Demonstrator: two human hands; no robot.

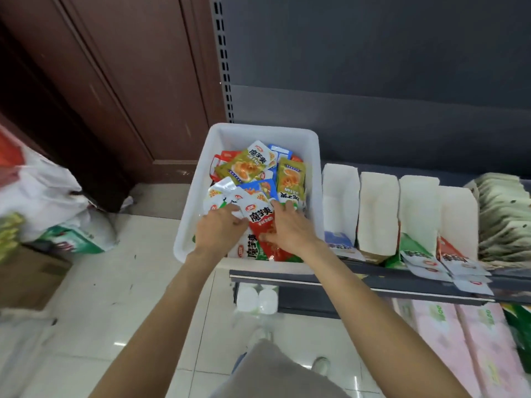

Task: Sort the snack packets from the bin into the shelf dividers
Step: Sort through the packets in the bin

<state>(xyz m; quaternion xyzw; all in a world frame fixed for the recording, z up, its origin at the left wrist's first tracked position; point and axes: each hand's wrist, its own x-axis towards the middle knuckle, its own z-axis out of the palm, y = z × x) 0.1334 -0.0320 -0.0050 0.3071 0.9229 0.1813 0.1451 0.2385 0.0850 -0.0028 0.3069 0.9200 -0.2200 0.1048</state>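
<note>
A white plastic bin [313, 168] stands on the left end of the shelf, full of mixed snack packets [247, 168] in olive, blue, red and white. Both my hands are inside it at the near end. My left hand [217, 229] pinches a white snack packet [222, 198] between thumb and fingers. My right hand [291, 228] lies spread over the pile, its thumb on a red packet [263, 225] with a white top. To the right stand white shelf dividers [377, 208], with a blue packet [339, 242], green packets [413, 251] and red packets [451, 254] lying between them.
The dark shelf edge [344, 278] runs in front of the bin. Pale green packs [502, 219] fill the far right of the shelf. Pink tissue packs [448, 340] lie on the lower shelf. Bags [43, 196] and a cardboard box [28, 277] sit on the tiled floor at left.
</note>
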